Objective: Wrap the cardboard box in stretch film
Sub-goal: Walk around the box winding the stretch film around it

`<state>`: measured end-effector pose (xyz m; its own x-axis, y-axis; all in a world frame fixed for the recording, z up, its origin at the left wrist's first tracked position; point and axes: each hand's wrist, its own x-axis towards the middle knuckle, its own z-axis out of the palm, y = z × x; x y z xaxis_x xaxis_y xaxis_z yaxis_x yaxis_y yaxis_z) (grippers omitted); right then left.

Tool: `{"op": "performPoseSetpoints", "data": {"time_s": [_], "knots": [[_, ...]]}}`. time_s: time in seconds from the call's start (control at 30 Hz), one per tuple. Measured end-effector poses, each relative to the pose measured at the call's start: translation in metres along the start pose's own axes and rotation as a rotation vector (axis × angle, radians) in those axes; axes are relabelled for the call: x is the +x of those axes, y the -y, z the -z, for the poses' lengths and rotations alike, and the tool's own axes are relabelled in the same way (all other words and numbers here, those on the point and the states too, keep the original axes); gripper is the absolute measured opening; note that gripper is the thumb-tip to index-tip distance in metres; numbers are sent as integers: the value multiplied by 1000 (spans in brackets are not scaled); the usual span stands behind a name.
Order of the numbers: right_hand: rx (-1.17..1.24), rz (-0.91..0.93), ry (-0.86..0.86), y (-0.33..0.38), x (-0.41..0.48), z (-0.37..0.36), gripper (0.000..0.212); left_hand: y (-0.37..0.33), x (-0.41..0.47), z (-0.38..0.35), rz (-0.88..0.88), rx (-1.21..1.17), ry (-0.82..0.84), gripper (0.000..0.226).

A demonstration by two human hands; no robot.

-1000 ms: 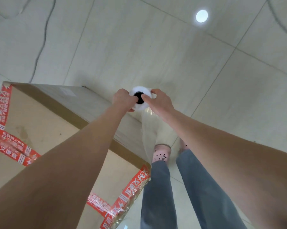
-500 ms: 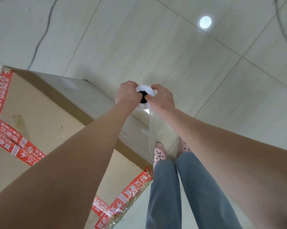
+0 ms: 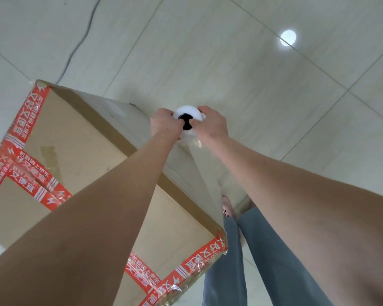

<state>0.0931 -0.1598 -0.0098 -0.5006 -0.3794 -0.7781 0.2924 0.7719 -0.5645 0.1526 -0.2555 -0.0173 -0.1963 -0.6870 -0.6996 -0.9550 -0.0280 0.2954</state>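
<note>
Beside cardboard box (image 3: 80, 138), white cylindrical film roll (image 3: 186, 110); glossy.

Big brown cardboard box (image 3: 80, 138) is sitting on the tiled floor (image 3: 230, 62), with red printed tape (image 3: 27, 115) running along its top edges and across the lid. The white stretch film roll (image 3: 187, 113) is standing upright beside the box's side face, dark core hole facing up, with the left hand (image 3: 165, 123) and right hand (image 3: 210, 125) gripping its top. A clear film sheet (image 3: 199, 173) is stretching from the roll along that face to the near corner.
</note>
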Motion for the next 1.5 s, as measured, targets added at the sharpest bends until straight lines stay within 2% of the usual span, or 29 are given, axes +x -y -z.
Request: {"op": "performPoseSetpoints", "data": {"time_s": [0.37,0.4,0.5,0.73,0.9,1.13,1.27,1.5], "knots": [[-99,-4,28,16,1,-9,36,4,10,11,14,26,122,7],[-110,0,34,17,1,-10,34,5,11,11,2,32,121,5],[-184,29,71,23,4,-11,30,4,16,13,3,54,97,19],[-232,29,85,37,9,-7,34,-4,13,21,73,92,58,19],[-328,85,158,52,21,-16,41,6,11,30,182,-9,-34,19],[-400,92,177,55,30,-17,40,8,14,29,238,-36,-1,26],[-473,100,247,62,33,-16,35,8,12,28,282,-19,-25,24],[-497,79,246,64,35,-21,32,9,13,28,299,-32,-2,23]]}}
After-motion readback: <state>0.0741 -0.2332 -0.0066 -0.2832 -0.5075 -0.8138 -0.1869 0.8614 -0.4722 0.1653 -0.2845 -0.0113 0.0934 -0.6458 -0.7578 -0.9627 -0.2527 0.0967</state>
